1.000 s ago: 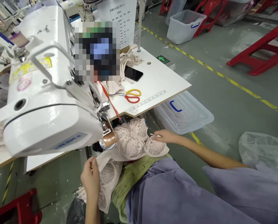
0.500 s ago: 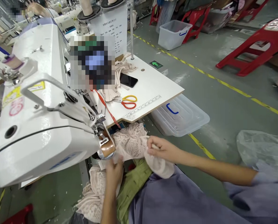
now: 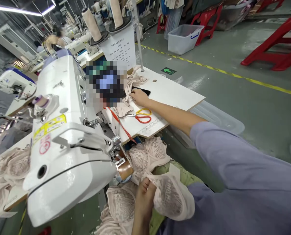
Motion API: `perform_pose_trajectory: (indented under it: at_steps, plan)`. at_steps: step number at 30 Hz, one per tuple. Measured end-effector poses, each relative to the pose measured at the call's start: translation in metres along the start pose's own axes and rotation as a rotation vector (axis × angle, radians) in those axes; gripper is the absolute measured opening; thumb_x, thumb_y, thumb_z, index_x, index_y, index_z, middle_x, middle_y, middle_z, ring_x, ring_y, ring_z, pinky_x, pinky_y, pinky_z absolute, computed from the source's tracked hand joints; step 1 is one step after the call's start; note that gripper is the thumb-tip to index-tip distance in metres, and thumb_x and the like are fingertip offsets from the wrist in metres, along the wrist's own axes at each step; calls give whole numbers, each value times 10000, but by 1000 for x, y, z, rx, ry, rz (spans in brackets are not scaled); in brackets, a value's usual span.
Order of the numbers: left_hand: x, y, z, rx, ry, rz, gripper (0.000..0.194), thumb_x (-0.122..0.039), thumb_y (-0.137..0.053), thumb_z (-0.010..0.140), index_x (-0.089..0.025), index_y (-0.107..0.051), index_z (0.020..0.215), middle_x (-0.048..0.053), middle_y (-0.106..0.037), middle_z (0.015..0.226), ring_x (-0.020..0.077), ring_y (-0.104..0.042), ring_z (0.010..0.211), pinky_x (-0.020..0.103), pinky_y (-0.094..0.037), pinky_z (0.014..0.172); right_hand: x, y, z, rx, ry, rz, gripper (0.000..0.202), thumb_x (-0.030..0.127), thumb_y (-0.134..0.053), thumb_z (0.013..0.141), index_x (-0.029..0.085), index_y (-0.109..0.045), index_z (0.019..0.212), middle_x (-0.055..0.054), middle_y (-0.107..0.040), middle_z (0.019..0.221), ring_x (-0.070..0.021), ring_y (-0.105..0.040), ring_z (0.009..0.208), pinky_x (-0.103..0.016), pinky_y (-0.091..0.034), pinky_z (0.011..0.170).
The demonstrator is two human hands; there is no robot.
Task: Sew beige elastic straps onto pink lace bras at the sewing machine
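My left hand [image 3: 145, 195] is closed on a beige lace bra [image 3: 171, 195], gripping it between the cups in front of the sewing machine. Thumb and fingers press the fabric together. My right hand [image 3: 139, 97] reaches across the white table to a bunch of beige fabric strips [image 3: 123, 109], its fingertips pinched on the strips beside a black phone [image 3: 145, 91]. Another lace bra [image 3: 140, 158] lies by the machine's needle area, and more lace cups [image 3: 122, 202] are piled left of my left hand.
The white sewing machine [image 3: 72, 169] fills the left side. Scissors [image 3: 143, 116] with yellow and red handles lie on the table [image 3: 179, 94] by a printed ruler. Thread cones [image 3: 93, 26] stand behind. A lidded plastic box [image 3: 221, 117] is beneath the table edge.
My right hand has let go of the bra and moved forward to the fabric strips on the table. My left hand now holds the bra, and the view has tilted up.
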State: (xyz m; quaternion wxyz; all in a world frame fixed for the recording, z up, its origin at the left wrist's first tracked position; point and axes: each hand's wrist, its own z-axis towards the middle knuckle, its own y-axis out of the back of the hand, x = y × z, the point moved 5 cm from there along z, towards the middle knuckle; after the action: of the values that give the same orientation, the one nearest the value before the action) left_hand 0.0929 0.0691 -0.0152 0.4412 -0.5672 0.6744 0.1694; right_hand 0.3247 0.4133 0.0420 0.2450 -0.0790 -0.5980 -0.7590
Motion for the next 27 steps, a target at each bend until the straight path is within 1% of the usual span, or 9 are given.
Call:
perform_pose_trajectory:
  at_steps: [3, 7, 11, 15, 17, 19, 22, 24, 27]
  plan:
    - [-2, 5, -7, -73, -27, -70, 366, -513, -761, 800, -189, -738, 969, 50, -718, 870, 221, -657, 875, 329, -489, 887, -7, 6, 29, -49, -11, 26, 226, 104, -490, 922, 38, -698, 980, -231, -633, 1191, -279, -492, 1070, -403, -368, 916]
    - [0, 22, -15, -167, -33, -85, 360, -513, -803, 747, -176, -693, 806, 18, -636, 743, 176, -583, 757, 277, -460, 767, 8, 15, 7, -144, 57, 93, 305, 208, -403, 1015, 73, -672, 1066, -214, -622, 1272, -265, -521, 1143, -391, -375, 981]
    - [-21, 27, -34, -244, -156, 160, 418, -574, -734, 802, -166, -656, 756, 12, -589, 698, 157, -528, 696, 251, -428, 679, 56, 23, -78, -89, 222, 194, 302, 292, -398, 1041, 174, -674, 1075, -74, -722, 1019, -183, -640, 908, -297, -460, 806]
    - [-55, 18, -58, -378, -386, 478, 326, -495, -670, 869, -181, -665, 782, 11, -599, 698, 156, -541, 661, 250, -430, 640, 134, 19, -195, 281, 692, 429, 201, 296, -525, 1007, 234, -712, 1053, -18, -726, 948, -128, -656, 846, -226, -428, 695]
    - [-66, 15, -62, -442, -457, 653, 243, -413, -701, 841, -191, -708, 938, 52, -684, 855, 200, -617, 797, 286, -476, 744, 160, 16, -238, 414, 776, 459, 156, 267, -567, 980, 224, -716, 989, -23, -717, 911, -125, -634, 789, -232, -388, 631]
    - [-64, 15, -56, -409, -424, 747, 334, -372, -731, 793, -190, -713, 1073, 87, -718, 999, 243, -643, 932, 331, -485, 844, 174, 13, -262, 485, 767, 504, 133, 227, -575, 961, 198, -704, 949, -34, -707, 880, -133, -615, 769, -239, -376, 624]
    - [-40, 22, -44, -192, -247, 668, 293, -450, -641, 863, -165, -698, 825, 46, -667, 775, 191, -590, 742, 292, -447, 711, 177, 1, -274, 579, 651, 627, 158, 223, -571, 964, 195, -682, 1073, -32, -711, 914, -136, -622, 803, -229, -410, 680]
    - [-26, 32, -43, -176, -166, 542, 402, -516, -597, 895, -166, -604, 698, -13, -518, 621, 133, -459, 607, 249, -350, 593, 169, -8, -274, 481, 499, 663, 200, 303, -621, 944, 196, -667, 1107, -55, -709, 986, -164, -629, 876, -254, -443, 745]
    - [-18, 42, -51, -248, -146, 410, 445, -553, -603, 897, -176, -515, 679, -49, -393, 609, 101, -351, 586, 230, -272, 559, 149, -19, -277, 241, 159, 680, 299, 471, -642, 913, 174, -678, 929, -91, -685, 949, -213, -611, 905, -326, -459, 808]
